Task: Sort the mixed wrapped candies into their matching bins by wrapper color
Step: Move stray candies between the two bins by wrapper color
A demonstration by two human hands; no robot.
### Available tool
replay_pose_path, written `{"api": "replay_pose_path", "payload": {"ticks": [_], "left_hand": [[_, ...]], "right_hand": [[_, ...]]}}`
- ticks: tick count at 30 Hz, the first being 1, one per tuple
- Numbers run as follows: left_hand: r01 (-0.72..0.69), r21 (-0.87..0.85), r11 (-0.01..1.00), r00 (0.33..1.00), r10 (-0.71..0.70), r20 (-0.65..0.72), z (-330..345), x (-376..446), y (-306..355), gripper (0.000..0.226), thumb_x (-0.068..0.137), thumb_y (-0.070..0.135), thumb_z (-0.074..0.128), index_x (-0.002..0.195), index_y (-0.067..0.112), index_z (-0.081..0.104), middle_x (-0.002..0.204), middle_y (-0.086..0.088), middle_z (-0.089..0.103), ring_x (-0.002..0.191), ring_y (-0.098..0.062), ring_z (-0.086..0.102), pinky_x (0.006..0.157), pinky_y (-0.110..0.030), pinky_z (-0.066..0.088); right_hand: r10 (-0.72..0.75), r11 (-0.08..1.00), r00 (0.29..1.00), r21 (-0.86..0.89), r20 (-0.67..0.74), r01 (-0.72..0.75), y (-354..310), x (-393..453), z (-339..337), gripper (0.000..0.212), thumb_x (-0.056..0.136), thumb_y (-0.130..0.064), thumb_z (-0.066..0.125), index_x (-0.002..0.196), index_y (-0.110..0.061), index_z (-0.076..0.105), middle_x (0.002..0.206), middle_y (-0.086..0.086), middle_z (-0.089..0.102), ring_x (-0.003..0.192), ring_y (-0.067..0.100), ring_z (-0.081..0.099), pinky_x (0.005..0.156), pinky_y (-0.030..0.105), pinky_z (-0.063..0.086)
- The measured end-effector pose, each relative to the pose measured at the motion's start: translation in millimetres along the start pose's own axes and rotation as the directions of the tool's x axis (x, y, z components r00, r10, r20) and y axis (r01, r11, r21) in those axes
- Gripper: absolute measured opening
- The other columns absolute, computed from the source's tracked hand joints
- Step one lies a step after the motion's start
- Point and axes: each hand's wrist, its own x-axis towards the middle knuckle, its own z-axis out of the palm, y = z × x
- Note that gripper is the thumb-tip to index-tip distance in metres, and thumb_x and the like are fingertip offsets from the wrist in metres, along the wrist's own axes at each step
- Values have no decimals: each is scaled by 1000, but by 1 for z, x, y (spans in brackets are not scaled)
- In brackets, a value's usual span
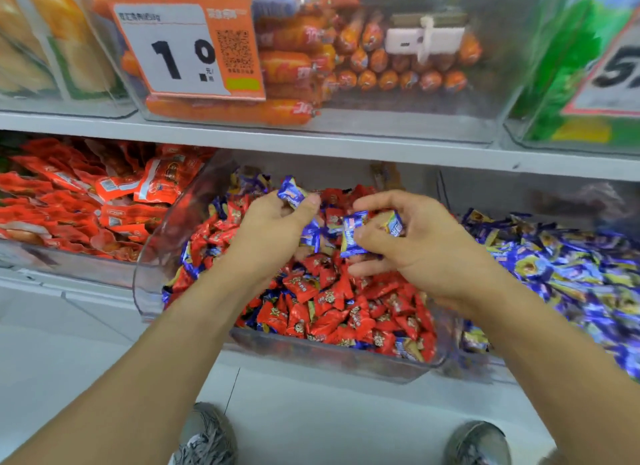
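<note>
A clear plastic bin [346, 359] on the lower shelf holds mostly red wrapped candies [322, 302] with blue ones mixed in. My left hand [273, 229] hovers over the bin's middle and pinches a blue candy [290, 194] at its fingertips, with more blue wrappers under its palm. My right hand [415, 246] is beside it and grips several blue candies [353, 234] between thumb and fingers. To the right, a second bin holds a heap of blue candies [561, 274].
A bin of red snack packets [86, 201] sits to the left. The upper shelf carries a clear box of orange sausages [363, 66] with a price tag [187, 49], and green packs [571, 66] at right. My shoes [207, 437] stand on the white floor below.
</note>
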Motion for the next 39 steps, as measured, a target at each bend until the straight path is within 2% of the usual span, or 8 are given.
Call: {"api": "replay_pose_path", "payload": {"ticks": [3,8,15,21,25,29,35,39], "left_hand": [[18,41,999,984,-24,177,25,-12,19,24,99,30,54,87,11,62,62,-1,60,44,-17,52,41,-19,32],[-207,271,940,914,87,397,76,-37,44,36,99,34,52,72,11,48,54,-5,52,33,-18,41,39,-21,33],[-618,572,539,770,266,580,167,-35,63,33,92,45,58,70,23,49,63,5,50,60,-8,47,59,-31,36],[-672,570,473,678,84,730,223,-21,50,60,85,45,69,133,16,47,114,-7,51,107,-23,49,93,-33,40],[-678,668,308,731,184,657,205,-24,36,57,90,48,58,137,18,45,130,-9,47,124,-30,41,105,-48,36],[-681,664,309,729,372,574,156,-30,16,47,89,42,54,128,15,55,125,-6,50,125,-26,39,108,-41,34],[-606,598,525,796,408,448,91,-51,0,52,93,48,45,137,21,48,141,2,39,135,-11,32,115,-27,25],[-518,728,450,851,361,382,37,-44,-13,49,90,50,37,123,19,58,122,2,55,122,-20,44,106,-39,37]], "right_hand": [[-57,996,996,-73,-74,52,-2,-24,-35,20,94,-3,61,107,-15,69,69,-12,56,64,25,73,83,60,56],[-148,953,966,-293,-212,82,-6,-55,-100,22,88,-7,68,100,-25,70,80,-6,58,47,16,54,43,28,41],[-119,877,948,-479,-295,-39,29,-76,-184,15,91,-16,69,102,-27,69,82,-3,59,49,11,49,55,31,42],[-103,814,884,-549,-456,-188,59,-78,-215,22,97,-17,57,112,-30,67,109,1,66,81,25,63,80,37,53],[-196,510,949,-852,-245,-114,61,-73,-198,61,90,-62,31,142,-36,50,146,10,46,137,36,38,114,51,30],[123,399,992,-913,-37,-84,81,-53,-157,66,87,-78,35,148,-59,16,166,-12,-4,152,33,-10,115,68,-1],[175,341,960,-901,-220,-268,94,-14,-174,63,86,-80,31,145,-65,13,165,-17,-7,151,28,-16,110,76,0],[242,202,873,-858,-424,-472,86,-14,-190,73,84,-83,21,151,-55,13,166,-9,-5,151,34,-12,111,75,-2]]}}
